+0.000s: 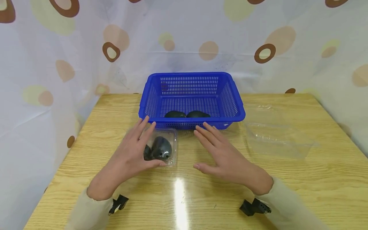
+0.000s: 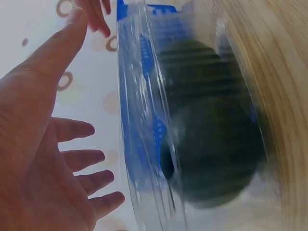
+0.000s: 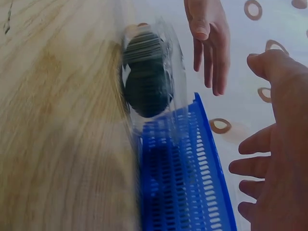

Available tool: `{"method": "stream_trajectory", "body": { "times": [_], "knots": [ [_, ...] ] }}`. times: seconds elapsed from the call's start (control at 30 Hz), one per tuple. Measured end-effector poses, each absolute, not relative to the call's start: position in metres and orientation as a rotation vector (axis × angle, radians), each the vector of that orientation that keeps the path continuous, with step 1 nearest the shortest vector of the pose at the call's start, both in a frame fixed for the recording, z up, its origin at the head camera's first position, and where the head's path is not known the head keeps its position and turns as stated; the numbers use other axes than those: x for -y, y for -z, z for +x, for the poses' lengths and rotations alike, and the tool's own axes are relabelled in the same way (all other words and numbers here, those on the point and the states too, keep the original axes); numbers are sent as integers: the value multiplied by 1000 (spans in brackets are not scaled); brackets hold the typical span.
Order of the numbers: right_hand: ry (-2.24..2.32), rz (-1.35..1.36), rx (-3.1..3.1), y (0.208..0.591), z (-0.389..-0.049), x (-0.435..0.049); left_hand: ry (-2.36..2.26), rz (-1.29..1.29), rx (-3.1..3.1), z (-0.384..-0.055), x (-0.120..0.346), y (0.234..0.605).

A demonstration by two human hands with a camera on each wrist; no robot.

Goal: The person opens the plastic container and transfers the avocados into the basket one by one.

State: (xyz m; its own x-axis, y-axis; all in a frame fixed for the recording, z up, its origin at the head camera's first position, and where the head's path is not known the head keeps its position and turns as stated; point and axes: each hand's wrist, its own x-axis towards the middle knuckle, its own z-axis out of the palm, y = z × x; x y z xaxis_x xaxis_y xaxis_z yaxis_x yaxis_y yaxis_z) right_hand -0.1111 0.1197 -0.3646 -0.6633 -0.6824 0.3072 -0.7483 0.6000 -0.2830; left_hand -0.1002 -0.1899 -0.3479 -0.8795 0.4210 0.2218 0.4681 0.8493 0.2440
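A clear plastic clamshell box point(image 1: 174, 150) with dark green avocados point(image 1: 162, 148) inside stands on the table, left of centre, its lid down. Over its left part my left hand point(image 1: 130, 153) spreads its fingers, hiding some of the box in the head view; the left wrist view shows the palm apart from the plastic wall point(image 2: 144, 120). My right hand point(image 1: 222, 153) hovers to the right of the box with fingers spread and nothing in them. Behind both hands a blue basket point(image 1: 192, 119) holds two more avocados point(image 1: 198, 114) near its front wall.
A second clear plastic box point(image 1: 279, 137), its lid raised, stands on the right side of the wooden table point(image 1: 218, 204). A patterned cloth point(image 1: 184, 28) hangs behind the table and along both sides.
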Motion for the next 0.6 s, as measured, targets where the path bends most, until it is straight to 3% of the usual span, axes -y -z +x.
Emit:
{"method": "stream_trajectory", "body": {
  "times": [0.33,0.6],
  "knots": [
    [-520,1192,2818,369,-115,-85,364,-503,2990,-95,220,356],
    [-549,1283,2813,376,-123,-59,480,-525,3083,-97,231,363]
  ]
}}
